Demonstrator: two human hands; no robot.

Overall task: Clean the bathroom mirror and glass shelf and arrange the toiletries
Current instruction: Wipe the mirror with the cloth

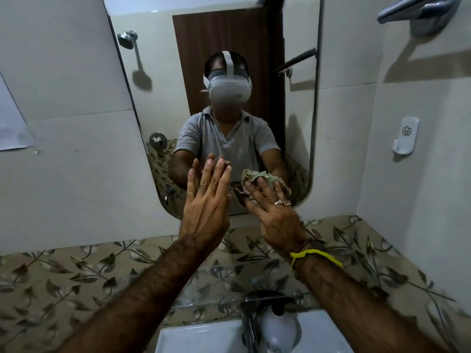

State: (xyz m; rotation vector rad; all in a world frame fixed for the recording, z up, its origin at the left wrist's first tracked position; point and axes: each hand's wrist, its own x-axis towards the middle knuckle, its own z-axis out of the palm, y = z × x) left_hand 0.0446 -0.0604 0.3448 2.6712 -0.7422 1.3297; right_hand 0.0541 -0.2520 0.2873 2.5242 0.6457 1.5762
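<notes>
The bathroom mirror (293, 118) hangs on the tiled wall straight ahead and reflects a person in a grey shirt. My right hand (275, 212) presses a crumpled greenish-grey cloth (257, 175) flat against the mirror's lower part. My left hand (207, 200) is flat against the glass just left of it, fingers straight and together, holding nothing. A glass shelf (204, 300) runs below the mirror, above the sink; its surface is hard to make out. A white round bottle (279, 329) stands below it, near the tap.
A white sink (198, 337) with a chrome tap (248, 324) sits at the bottom centre. Leaf-patterned tiles (76, 276) cover the lower wall. A white wall hook (406, 135) is at the right and a chrome fitting (418, 10) at the top right.
</notes>
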